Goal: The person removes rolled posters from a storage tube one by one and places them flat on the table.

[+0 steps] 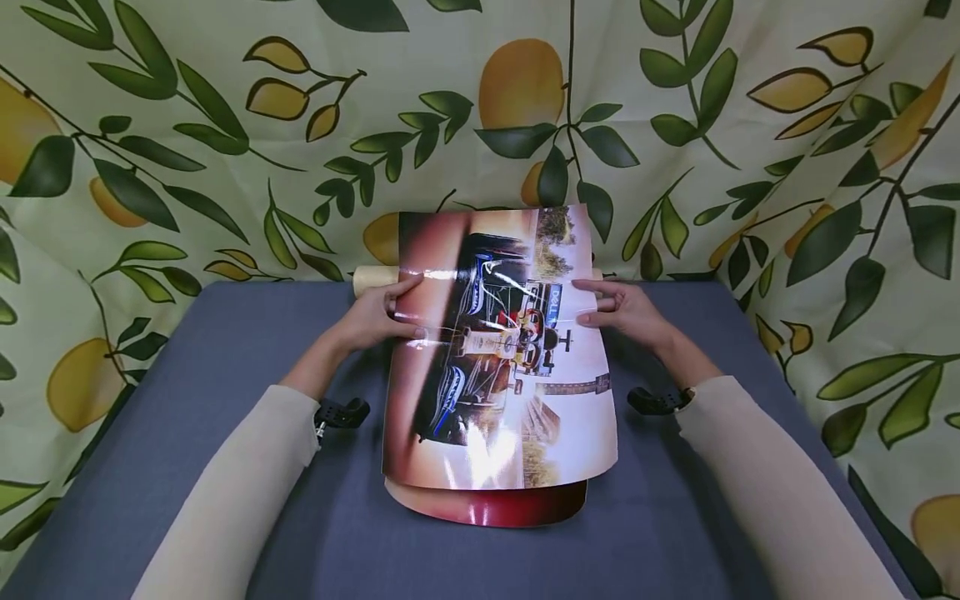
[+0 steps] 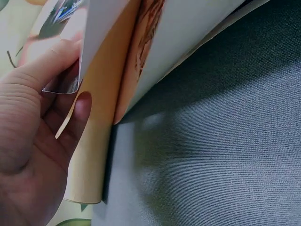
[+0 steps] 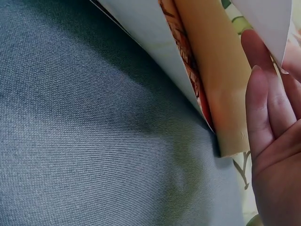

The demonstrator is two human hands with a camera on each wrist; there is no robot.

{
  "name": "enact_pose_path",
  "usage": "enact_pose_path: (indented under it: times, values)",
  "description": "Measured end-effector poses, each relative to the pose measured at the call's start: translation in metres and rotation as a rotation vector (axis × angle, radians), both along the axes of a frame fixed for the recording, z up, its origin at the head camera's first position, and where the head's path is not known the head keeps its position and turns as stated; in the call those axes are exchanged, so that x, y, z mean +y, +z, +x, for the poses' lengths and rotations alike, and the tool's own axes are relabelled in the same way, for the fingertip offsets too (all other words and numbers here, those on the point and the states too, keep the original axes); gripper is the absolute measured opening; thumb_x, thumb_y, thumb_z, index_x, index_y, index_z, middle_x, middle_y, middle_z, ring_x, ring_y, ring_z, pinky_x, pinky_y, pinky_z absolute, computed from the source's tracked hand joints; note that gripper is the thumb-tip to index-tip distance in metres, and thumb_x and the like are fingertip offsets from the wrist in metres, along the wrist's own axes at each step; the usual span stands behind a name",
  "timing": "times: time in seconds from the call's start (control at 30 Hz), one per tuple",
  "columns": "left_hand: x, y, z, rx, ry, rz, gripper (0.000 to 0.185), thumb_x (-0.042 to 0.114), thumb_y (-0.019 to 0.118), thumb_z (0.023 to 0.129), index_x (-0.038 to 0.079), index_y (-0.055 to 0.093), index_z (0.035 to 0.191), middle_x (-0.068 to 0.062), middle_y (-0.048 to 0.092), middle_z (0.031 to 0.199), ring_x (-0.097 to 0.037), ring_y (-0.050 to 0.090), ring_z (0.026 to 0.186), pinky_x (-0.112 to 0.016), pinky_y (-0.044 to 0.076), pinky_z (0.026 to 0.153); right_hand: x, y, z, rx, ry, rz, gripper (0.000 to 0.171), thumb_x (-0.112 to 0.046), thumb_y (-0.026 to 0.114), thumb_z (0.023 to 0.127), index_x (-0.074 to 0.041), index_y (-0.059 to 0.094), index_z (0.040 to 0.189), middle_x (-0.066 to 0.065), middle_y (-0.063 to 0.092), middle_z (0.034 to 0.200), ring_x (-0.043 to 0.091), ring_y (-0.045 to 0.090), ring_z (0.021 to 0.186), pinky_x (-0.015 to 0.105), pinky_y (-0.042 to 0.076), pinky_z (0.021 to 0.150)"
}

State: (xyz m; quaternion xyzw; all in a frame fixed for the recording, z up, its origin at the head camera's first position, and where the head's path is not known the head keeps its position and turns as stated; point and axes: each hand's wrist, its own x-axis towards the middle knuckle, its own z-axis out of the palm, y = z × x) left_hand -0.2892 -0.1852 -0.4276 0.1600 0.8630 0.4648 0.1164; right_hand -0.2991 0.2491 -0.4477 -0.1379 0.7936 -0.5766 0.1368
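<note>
Both hands are on the top poster: my left hand (image 1: 378,321) pinches its left edge, thumb on the glossy face and fingers curled beneath, and my right hand (image 1: 622,307) holds the right edge the same way, thumb above, fingers under the sheet. Beneath everything I see the grey-blue table (image 1: 225,350), with a lemon-and-leaf patterned cloth (image 1: 225,125) draped behind and to the sides. On the table lies the racing-car poster (image 1: 498,350), its far end lifted and curving up towards the cloth, its near end resting flat. Under it I can make out a second poster (image 1: 487,504), red-edged, lying flat and jutting out just at the near side. Touching the far ends is a cream cardboard tube (image 1: 372,277), lying crosswise; the wrist views show the sheets curling up from it.

My judgement: the top sheet is largely unrolled and held open, yet its far end is not pressed flat, and the lower sheet remains covered.
</note>
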Motion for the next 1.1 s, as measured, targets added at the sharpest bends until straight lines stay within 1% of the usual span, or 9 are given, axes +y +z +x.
enact_pose_path:
  times: [0.17, 0.43, 0.57, 0.67, 0.77, 0.9, 0.97, 1.03, 1.1]
  values:
    - [0.0, -0.001, 0.002, 0.028, -0.009, 0.002, 0.093, 0.012, 0.086, 0.08, 0.016, 0.035, 0.158, 0.006, 0.039, 0.059, -0.004, 0.039, 0.052, -0.021, 0.034, 0.053, 0.001, -0.004, 0.0, -0.012, -0.001, -0.082, 0.064, -0.001, 0.071, 0.091, 0.003, 0.045, 0.149, -0.012, 0.076, 0.072, -0.002, 0.07, 0.077, 0.012, 0.05, 0.082]
    - [0.0, -0.001, 0.0, 0.043, 0.032, 0.005, 0.087, 0.015, 0.087, 0.08, 0.009, 0.042, 0.154, 0.006, 0.039, 0.062, -0.005, 0.039, 0.058, -0.022, 0.034, 0.053, -0.001, 0.006, -0.002, -0.051, -0.021, -0.134, 0.066, 0.0, 0.069, 0.093, 0.001, 0.041, 0.152, -0.018, 0.078, 0.095, 0.001, 0.074, 0.094, 0.017, 0.056, 0.083]
    - [-0.001, -0.002, -0.001, 0.067, 0.062, -0.018, 0.083, 0.015, 0.088, 0.079, 0.007, 0.048, 0.15, 0.007, 0.043, 0.06, -0.004, 0.04, 0.057, -0.022, 0.034, 0.052, -0.002, 0.012, -0.003, -0.046, 0.005, -0.096, 0.069, -0.003, 0.07, 0.093, -0.005, 0.039, 0.155, -0.005, 0.076, 0.117, 0.002, 0.072, 0.102, 0.018, 0.056, 0.087]
    - [-0.001, -0.003, 0.001, 0.076, 0.07, -0.039, 0.079, 0.014, 0.088, 0.078, 0.004, 0.051, 0.147, 0.009, 0.044, 0.058, -0.004, 0.041, 0.056, -0.022, 0.035, 0.053, -0.005, 0.015, -0.006, -0.048, 0.052, -0.055, 0.075, -0.003, 0.069, 0.093, -0.013, 0.034, 0.159, 0.011, 0.058, 0.148, 0.003, 0.067, 0.112, 0.019, 0.054, 0.091]
    - [0.001, -0.004, 0.005, 0.089, 0.068, -0.049, 0.076, 0.013, 0.087, 0.078, 0.003, 0.053, 0.146, 0.008, 0.048, 0.059, -0.006, 0.043, 0.057, -0.022, 0.037, 0.054, -0.009, 0.017, -0.01, -0.08, 0.059, -0.061, 0.08, -0.001, 0.064, 0.095, -0.021, 0.026, 0.162, 0.022, 0.036, 0.162, 0.005, 0.065, 0.114, 0.023, 0.057, 0.09]
    - [0.006, -0.005, 0.008, 0.12, 0.059, -0.048, 0.08, 0.015, 0.089, 0.077, 0.004, 0.053, 0.146, -0.006, 0.065, 0.075, -0.013, 0.052, 0.067, -0.022, 0.042, 0.059, -0.014, 0.018, -0.015, -0.115, 0.003, -0.091, 0.08, -0.004, 0.063, 0.098, -0.023, 0.021, 0.163, 0.026, 0.041, 0.157, 0.006, 0.07, 0.102, 0.027, 0.06, 0.083]
    - [0.006, -0.005, 0.009, 0.129, 0.038, -0.051, 0.084, 0.015, 0.089, 0.076, 0.003, 0.05, 0.148, -0.016, 0.072, 0.099, -0.017, 0.06, 0.081, -0.021, 0.046, 0.068, -0.015, 0.016, -0.017, -0.116, -0.018, -0.081, 0.08, -0.006, 0.066, 0.097, -0.021, 0.024, 0.162, 0.021, 0.056, 0.146, 0.006, 0.073, 0.096, 0.026, 0.06, 0.082]
    - [0.006, -0.005, 0.009, 0.099, 0.006, -0.026, 0.086, 0.013, 0.088, 0.077, 0.002, 0.044, 0.152, -0.022, 0.065, 0.129, -0.023, 0.063, 0.102, -0.021, 0.049, 0.079, -0.015, 0.014, -0.017, -0.113, -0.019, -0.069, 0.08, -0.006, 0.068, 0.095, -0.017, 0.026, 0.162, 0.011, 0.071, 0.128, 0.006, 0.073, 0.093, 0.024, 0.06, 0.082]
    - [0.003, -0.005, 0.007, 0.055, -0.013, -0.003, 0.087, 0.011, 0.085, 0.08, 0.004, 0.041, 0.154, -0.023, 0.053, 0.146, -0.03, 0.06, 0.114, -0.024, 0.049, 0.088, -0.015, 0.012, -0.017, -0.112, -0.009, -0.07, 0.079, -0.004, 0.069, 0.094, -0.015, 0.027, 0.161, -0.002, 0.077, 0.11, 0.007, 0.074, 0.09, 0.025, 0.06, 0.08]
